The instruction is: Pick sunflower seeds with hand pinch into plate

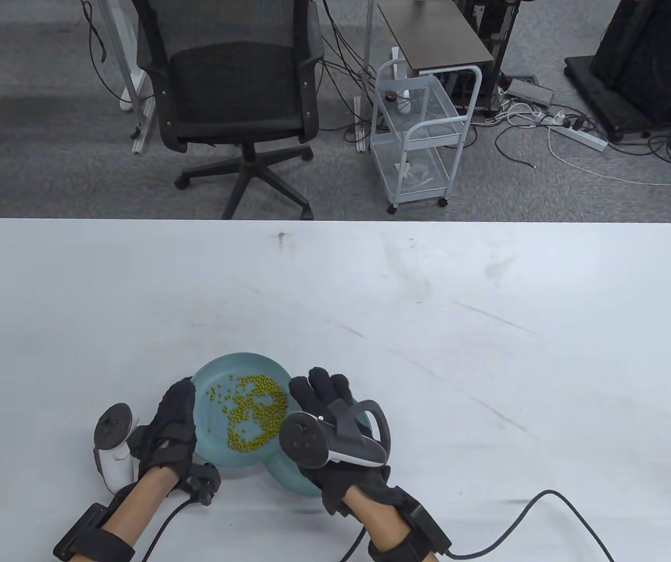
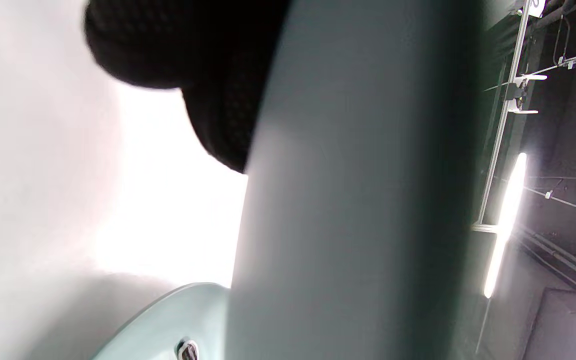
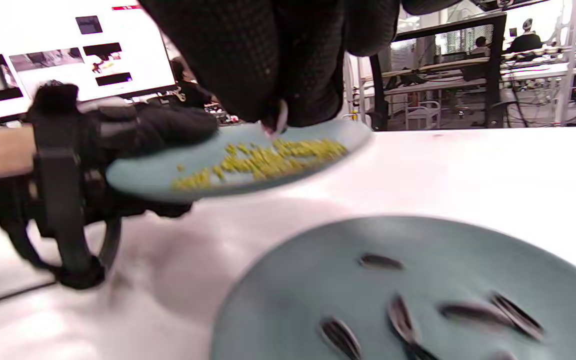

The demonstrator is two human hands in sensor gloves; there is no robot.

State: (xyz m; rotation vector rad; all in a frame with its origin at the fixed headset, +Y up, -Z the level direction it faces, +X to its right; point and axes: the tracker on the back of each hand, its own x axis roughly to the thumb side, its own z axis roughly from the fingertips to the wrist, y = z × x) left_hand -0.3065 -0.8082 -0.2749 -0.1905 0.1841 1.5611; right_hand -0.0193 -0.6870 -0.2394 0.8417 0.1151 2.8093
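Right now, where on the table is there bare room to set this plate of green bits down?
The white table is bare to the right of the right hand, and across the whole far half up to its back edge. The near centre is crowded: the raised plate of green bits, the left hand gripping it, and the lower plate with sunflower seeds. Cables trail along the near edge.

Office-lab: mesh chair (image 1: 236, 88), wire trolley (image 1: 420, 134) (floor cables (image 1: 575, 132) everywhere).
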